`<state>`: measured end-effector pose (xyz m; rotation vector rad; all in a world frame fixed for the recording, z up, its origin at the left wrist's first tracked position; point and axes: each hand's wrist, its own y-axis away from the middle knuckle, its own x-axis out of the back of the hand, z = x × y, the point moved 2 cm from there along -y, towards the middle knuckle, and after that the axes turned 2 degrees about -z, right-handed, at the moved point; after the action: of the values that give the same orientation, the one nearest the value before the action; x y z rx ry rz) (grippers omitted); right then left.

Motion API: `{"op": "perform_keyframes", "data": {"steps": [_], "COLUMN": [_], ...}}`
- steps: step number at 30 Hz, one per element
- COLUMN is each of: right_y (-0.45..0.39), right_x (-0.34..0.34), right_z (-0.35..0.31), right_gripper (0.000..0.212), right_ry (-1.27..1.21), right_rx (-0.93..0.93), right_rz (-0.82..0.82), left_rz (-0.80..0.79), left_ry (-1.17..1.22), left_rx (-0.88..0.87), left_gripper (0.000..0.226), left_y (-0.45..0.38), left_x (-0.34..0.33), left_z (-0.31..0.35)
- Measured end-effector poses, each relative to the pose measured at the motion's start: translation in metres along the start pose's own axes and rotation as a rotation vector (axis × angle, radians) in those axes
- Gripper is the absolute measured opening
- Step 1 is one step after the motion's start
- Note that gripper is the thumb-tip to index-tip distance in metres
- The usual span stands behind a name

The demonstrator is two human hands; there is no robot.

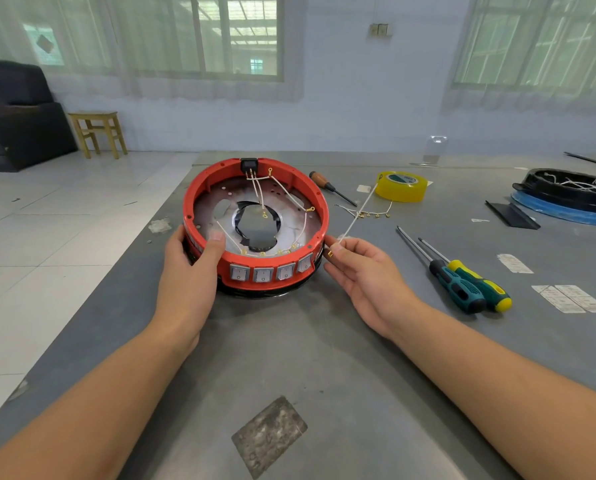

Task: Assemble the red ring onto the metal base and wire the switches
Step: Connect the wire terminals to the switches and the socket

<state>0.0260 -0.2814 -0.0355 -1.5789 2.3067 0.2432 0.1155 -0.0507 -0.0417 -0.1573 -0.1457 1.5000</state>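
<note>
The red ring sits on the round metal base in the middle of the grey table. Several white rocker switches line the ring's near side, and a black socket sits at its far side. Thin white wires with brass terminals run across the base inside. My left hand grips the ring's near-left rim, thumb over the top edge. My right hand pinches a loose white wire beside the ring's right side; the wire slants up toward the tape roll.
A yellow tape roll and a wooden-handled screwdriver lie behind the ring. A short wire harness lies between them. Two screwdrivers lie right of my right hand. A black tray of wires stands far right. The table's left edge is near.
</note>
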Motion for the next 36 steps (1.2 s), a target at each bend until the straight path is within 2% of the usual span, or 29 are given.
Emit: {"op": "perform_keyframes", "data": {"steps": [3,7,13,18,22,26,31,36], "right_y": [0.000,0.000,-0.001,-0.002,-0.002,-0.002,-0.003,-0.003], "right_x": [0.002,0.002,0.004,0.004,0.007,0.009,0.010,0.009], "right_z": [0.000,-0.001,-0.003,-0.005,-0.008,-0.007,-0.008,-0.006], "right_gripper": [0.021,0.021,0.019,0.016,0.019,0.016,0.013,0.011], "right_ry": [-0.030,-0.027,-0.051,-0.076,-0.104,-0.089,-0.061,0.021], "right_rx": [0.007,0.035,0.072,0.110,0.134,0.115,0.124,0.148], "right_rz": [0.014,0.021,0.049,0.048,0.046,0.077,0.103,0.100], "left_rz": [-0.017,-0.067,-0.172,-0.247,-0.303,-0.328,-0.390,-0.367], "left_ry": [0.036,0.132,0.341,0.317,0.342,0.445,0.419,0.467], "left_rx": [-0.033,-0.026,0.019,-0.011,-0.021,0.060,0.108,0.150], "left_gripper": [0.077,0.062,0.067,0.091,0.074,0.079,0.082,0.061], "left_y": [0.001,0.000,0.004,0.008,0.008,0.005,0.002,0.002], "left_x": [-0.002,-0.005,-0.011,-0.012,-0.016,-0.016,-0.013,-0.015], "left_z": [0.003,-0.001,0.004,0.000,-0.007,-0.011,-0.014,-0.016]}}
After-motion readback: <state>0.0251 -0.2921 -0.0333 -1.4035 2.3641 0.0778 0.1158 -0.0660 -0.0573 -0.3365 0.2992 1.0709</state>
